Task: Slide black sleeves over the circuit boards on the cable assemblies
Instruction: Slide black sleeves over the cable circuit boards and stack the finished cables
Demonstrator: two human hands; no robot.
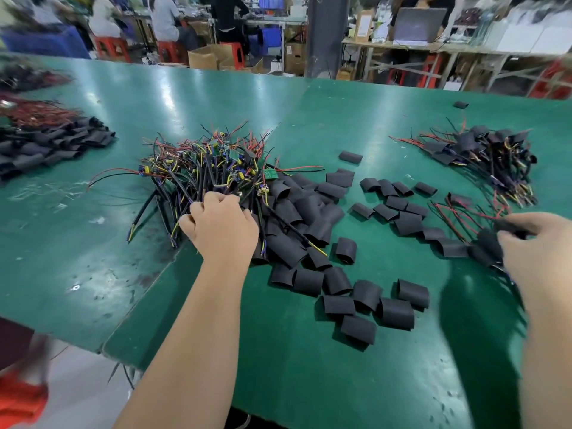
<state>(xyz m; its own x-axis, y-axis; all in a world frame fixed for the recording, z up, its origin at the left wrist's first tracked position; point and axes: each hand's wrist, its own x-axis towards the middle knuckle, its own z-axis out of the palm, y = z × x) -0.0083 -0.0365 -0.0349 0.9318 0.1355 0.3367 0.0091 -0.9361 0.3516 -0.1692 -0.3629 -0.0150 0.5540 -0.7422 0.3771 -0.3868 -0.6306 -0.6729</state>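
- left hand [221,226] grips into the tangled pile of unsleeved green-board cable assemblies [210,162], picking one.
- blurred right hand [538,243] holds a black-sleeved assembly [492,243].
- next: fetch a flat black sleeve [309,212] lying beside the pile.

Tangled cables [201,168] with green circuit boards [270,174] heaped under and beyond the left hand [221,227]; flat black sleeves [309,218] scattered toward the right hand [538,243].

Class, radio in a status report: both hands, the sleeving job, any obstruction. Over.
Left hand grips cables in unsleeved pile. Right hand holds sleeved assembly, blurred. Loose sleeves lie between; nothing blocks.
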